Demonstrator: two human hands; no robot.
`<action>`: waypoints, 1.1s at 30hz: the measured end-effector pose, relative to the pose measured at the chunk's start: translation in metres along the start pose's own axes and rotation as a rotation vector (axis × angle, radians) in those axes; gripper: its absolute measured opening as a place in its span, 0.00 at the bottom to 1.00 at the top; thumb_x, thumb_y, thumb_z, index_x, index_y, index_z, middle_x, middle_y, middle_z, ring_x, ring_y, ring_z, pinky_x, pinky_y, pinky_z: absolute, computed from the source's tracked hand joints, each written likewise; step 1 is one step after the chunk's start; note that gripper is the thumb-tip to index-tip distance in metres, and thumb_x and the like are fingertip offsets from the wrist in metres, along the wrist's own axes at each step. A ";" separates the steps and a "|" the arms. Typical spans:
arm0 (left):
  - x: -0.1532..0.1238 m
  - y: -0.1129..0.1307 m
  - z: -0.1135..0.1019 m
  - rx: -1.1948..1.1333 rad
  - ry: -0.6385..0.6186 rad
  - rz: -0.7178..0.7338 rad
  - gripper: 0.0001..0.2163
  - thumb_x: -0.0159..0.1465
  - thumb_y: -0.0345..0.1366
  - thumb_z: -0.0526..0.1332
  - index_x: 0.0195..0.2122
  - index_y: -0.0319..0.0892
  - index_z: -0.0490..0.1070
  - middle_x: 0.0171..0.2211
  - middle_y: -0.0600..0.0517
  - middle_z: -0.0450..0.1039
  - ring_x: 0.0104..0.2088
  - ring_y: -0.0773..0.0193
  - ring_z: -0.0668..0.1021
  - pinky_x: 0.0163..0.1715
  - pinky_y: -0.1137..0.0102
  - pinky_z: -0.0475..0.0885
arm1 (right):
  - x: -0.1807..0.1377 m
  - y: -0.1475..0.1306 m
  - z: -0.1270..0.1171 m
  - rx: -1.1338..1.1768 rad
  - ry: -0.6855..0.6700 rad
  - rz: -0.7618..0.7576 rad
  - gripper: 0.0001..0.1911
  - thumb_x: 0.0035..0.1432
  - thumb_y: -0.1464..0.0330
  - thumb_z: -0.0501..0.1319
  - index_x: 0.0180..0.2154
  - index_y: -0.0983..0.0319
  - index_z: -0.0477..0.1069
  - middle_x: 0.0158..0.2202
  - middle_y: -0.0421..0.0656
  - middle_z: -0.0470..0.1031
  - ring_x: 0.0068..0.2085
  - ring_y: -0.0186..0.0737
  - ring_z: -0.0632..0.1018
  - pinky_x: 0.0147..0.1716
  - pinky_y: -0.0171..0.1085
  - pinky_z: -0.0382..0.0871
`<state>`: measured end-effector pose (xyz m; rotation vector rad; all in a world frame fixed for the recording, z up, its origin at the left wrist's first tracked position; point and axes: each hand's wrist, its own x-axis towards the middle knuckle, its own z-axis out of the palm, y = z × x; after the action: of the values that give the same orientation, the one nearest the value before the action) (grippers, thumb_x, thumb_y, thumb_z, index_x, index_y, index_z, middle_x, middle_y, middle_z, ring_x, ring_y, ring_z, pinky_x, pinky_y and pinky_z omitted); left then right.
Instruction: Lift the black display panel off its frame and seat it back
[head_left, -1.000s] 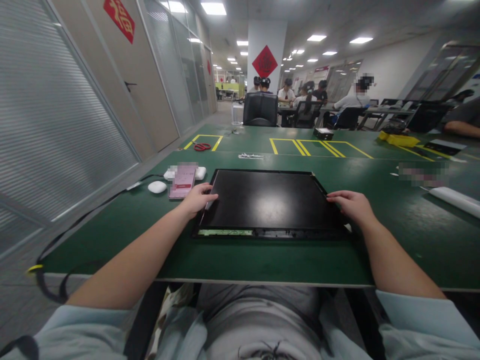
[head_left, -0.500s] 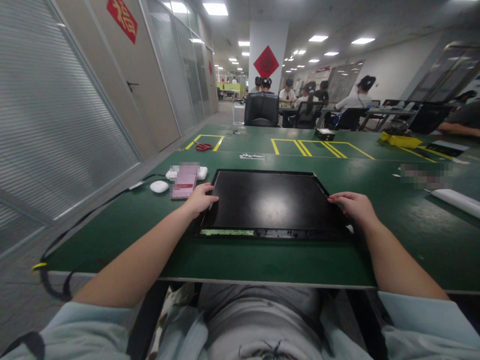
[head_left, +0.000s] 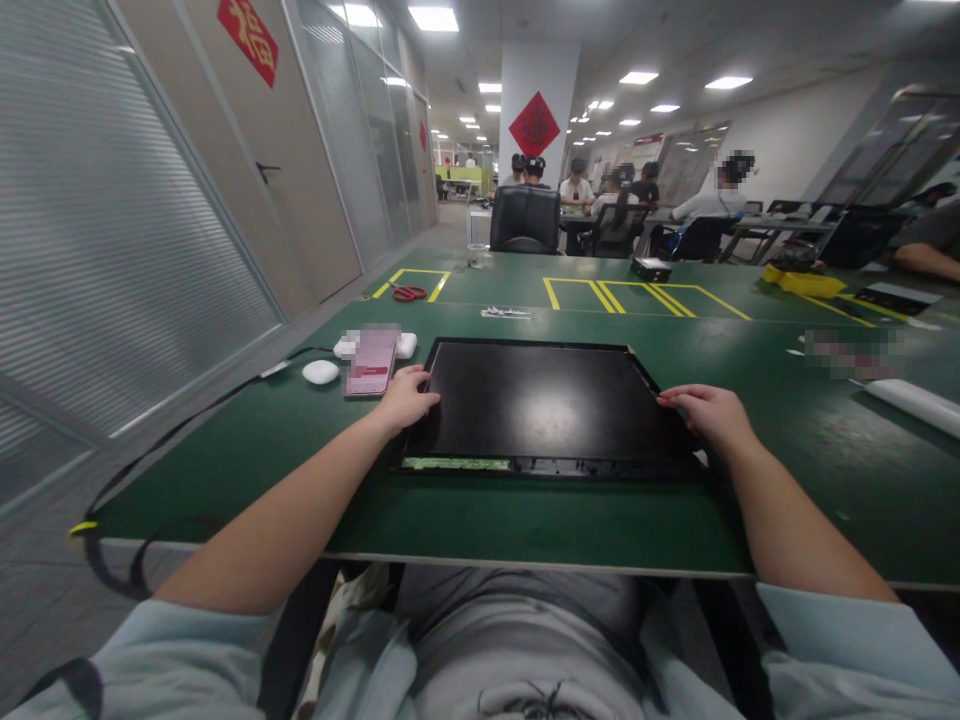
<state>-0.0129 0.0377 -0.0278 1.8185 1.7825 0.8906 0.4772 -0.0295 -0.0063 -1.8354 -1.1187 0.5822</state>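
A flat black display panel (head_left: 525, 400) lies on the green table in front of me, its dark screen facing up. Along its near edge runs a strip with a green circuit board (head_left: 455, 464) showing at the left. My left hand (head_left: 406, 400) grips the panel's left edge, thumb on top and fingers along the outside. At the right edge, my right hand (head_left: 709, 410) pinches the rim between thumb and fingertips. The undersides of both grips are hidden.
Left of the panel lie a phone (head_left: 370, 360) and a white rounded object (head_left: 320, 372). Red-handled scissors (head_left: 409, 293) and a caliper-like tool (head_left: 505, 313) lie beyond. A white roll (head_left: 911, 405) is at right, a small black box (head_left: 651, 269) farther back. People sit in the background.
The view has shifted very slightly. Both hands keep their hold on the panel's edges, and the panel stays in place.
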 end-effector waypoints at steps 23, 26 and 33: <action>-0.005 0.005 -0.010 0.271 -0.069 0.178 0.28 0.58 0.40 0.63 0.61 0.38 0.71 0.63 0.38 0.70 0.65 0.43 0.70 0.67 0.56 0.62 | -0.004 -0.001 0.003 -0.040 -0.031 -0.134 0.15 0.43 0.65 0.60 0.32 0.62 0.82 0.19 0.41 0.73 0.21 0.36 0.69 0.22 0.36 0.61; -0.004 0.004 -0.011 0.253 -0.070 0.200 0.28 0.58 0.40 0.63 0.61 0.39 0.71 0.61 0.38 0.71 0.65 0.43 0.70 0.66 0.55 0.62 | -0.005 -0.003 0.002 -0.044 0.013 -0.159 0.15 0.43 0.65 0.61 0.32 0.62 0.82 0.19 0.41 0.73 0.21 0.36 0.68 0.22 0.36 0.61; -0.007 0.009 -0.017 0.274 -0.097 0.217 0.29 0.59 0.41 0.63 0.62 0.36 0.71 0.62 0.35 0.72 0.63 0.40 0.73 0.65 0.53 0.63 | -0.006 -0.006 0.001 -0.042 0.050 -0.135 0.16 0.42 0.64 0.60 0.33 0.62 0.81 0.22 0.42 0.75 0.20 0.35 0.66 0.21 0.35 0.59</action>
<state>-0.0179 0.0280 -0.0104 2.2221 1.7384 0.6447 0.4711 -0.0333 -0.0018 -1.7839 -1.2183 0.4362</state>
